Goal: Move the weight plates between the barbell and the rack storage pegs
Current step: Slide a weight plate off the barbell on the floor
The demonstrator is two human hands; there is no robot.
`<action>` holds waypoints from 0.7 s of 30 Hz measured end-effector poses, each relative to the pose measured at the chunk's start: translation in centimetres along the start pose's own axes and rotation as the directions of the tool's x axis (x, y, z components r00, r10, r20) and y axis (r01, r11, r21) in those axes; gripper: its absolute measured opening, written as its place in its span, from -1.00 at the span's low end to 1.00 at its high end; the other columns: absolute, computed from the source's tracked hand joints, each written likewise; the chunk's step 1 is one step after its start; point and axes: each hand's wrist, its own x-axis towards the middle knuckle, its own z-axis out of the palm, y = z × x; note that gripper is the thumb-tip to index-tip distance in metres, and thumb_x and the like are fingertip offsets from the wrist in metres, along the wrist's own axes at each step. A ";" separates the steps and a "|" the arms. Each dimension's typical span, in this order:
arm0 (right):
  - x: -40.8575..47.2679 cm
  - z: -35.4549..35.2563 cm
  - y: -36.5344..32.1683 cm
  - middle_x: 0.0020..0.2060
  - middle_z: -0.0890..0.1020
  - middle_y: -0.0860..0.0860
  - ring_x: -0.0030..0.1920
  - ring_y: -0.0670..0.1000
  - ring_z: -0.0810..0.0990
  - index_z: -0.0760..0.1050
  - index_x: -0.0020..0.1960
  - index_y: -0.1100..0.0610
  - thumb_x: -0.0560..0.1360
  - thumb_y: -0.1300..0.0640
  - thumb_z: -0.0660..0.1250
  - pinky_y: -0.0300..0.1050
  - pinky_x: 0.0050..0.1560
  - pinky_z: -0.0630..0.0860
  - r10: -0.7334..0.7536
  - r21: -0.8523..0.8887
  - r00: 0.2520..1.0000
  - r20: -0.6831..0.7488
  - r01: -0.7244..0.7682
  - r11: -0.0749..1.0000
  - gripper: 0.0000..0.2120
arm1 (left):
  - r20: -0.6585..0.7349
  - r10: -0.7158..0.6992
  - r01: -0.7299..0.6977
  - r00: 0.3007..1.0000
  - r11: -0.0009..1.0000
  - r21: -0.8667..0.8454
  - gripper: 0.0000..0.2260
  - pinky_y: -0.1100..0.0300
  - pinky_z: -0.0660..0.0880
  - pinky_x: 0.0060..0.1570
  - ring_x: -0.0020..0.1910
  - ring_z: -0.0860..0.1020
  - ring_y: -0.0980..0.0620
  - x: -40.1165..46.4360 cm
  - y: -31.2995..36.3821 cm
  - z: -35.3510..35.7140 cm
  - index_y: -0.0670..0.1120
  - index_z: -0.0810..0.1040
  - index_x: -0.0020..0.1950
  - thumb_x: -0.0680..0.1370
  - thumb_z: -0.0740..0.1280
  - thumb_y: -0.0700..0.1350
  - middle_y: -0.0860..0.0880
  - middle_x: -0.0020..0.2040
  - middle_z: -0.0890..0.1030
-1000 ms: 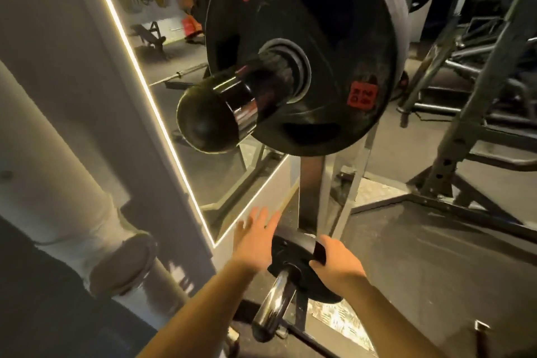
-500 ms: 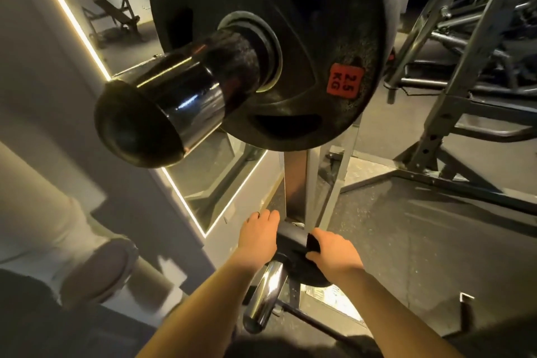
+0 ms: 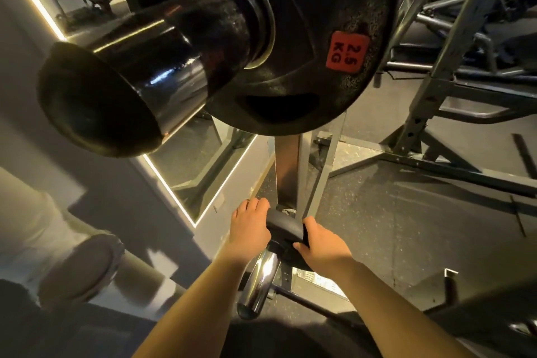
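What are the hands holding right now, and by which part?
Both hands grip the small black plate on the low chrome storage peg: left hand on its left rim, right hand on its right rim.

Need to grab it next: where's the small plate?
Low centre of the head view: small plate on the chrome peg at the upright's foot, between left hand and right hand.

both bare forearms stretched forward and down, converging toward the small black round rubber weight plate on its peg. left hand clamped on the plate's left edge, fingers curled over the top rim, back of hand up. right hand gripping the plate's right edge, thumb laid across the near face, fingers wrapped behind out of sight. wrists roughly straight, palms facing each other.
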 end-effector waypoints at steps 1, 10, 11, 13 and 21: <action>0.0 0.3 -0.2 0.12 0.55 0.04 0.05 0.07 0.56 0.27 0.19 0.04 0.57 -0.09 0.24 -0.02 0.06 0.53 0.018 -0.007 1.000 0.011 -0.018 1.000 -0.69 | 0.007 0.005 -0.005 1.000 1.000 -0.016 -0.62 0.13 0.29 0.32 0.32 0.34 -0.03 0.1 0.0 0.0 -0.03 0.36 0.29 0.51 0.30 -0.25 -0.01 0.31 0.42; 0.6 0.4 -1.2 0.16 0.52 0.05 0.09 0.08 0.53 0.27 0.28 0.04 0.57 -0.04 0.26 -0.05 0.05 0.51 0.003 -0.082 0.999 -0.047 -0.007 0.997 -0.65 | 0.085 -0.051 0.066 0.995 0.981 -0.183 -0.63 0.09 0.37 0.28 0.27 0.36 -0.05 0.7 -1.4 0.0 -0.05 0.40 0.22 0.46 0.30 -0.32 -0.02 0.22 0.45; 0.6 0.5 -0.9 0.15 0.53 0.04 0.08 0.08 0.53 0.28 0.25 0.04 0.57 -0.03 0.26 -0.05 0.04 0.51 -0.004 -0.072 0.998 -0.061 0.000 0.997 -0.68 | 0.084 -0.044 0.058 0.996 0.984 -0.168 -0.64 0.10 0.36 0.28 0.27 0.36 -0.04 0.7 -1.2 -0.1 -0.06 0.40 0.22 0.47 0.30 -0.31 -0.02 0.22 0.45; 0.4 0.7 -0.2 0.14 0.53 0.03 0.07 0.08 0.52 0.29 0.21 0.05 0.57 -0.04 0.25 -0.08 0.01 0.48 -0.022 -0.059 0.997 -0.072 0.018 0.998 -0.71 | 0.085 -0.038 0.048 0.996 0.991 -0.122 -0.65 0.12 0.37 0.29 0.26 0.37 -0.03 0.7 -0.8 -0.3 -0.06 0.39 0.25 0.49 0.32 -0.28 -0.02 0.24 0.45; -0.5 2.7 1.4 0.16 0.51 0.00 0.04 -0.03 0.48 0.32 0.24 0.02 0.58 0.04 0.27 -0.22 0.08 0.45 0.087 0.210 0.991 -0.098 -0.065 0.975 -0.73 | 0.127 0.151 -0.160 0.980 0.985 0.059 -0.60 0.13 0.34 0.26 0.29 0.37 -0.04 1.0 -0.7 -1.0 -0.03 0.35 0.30 0.49 0.33 -0.20 0.00 0.27 0.43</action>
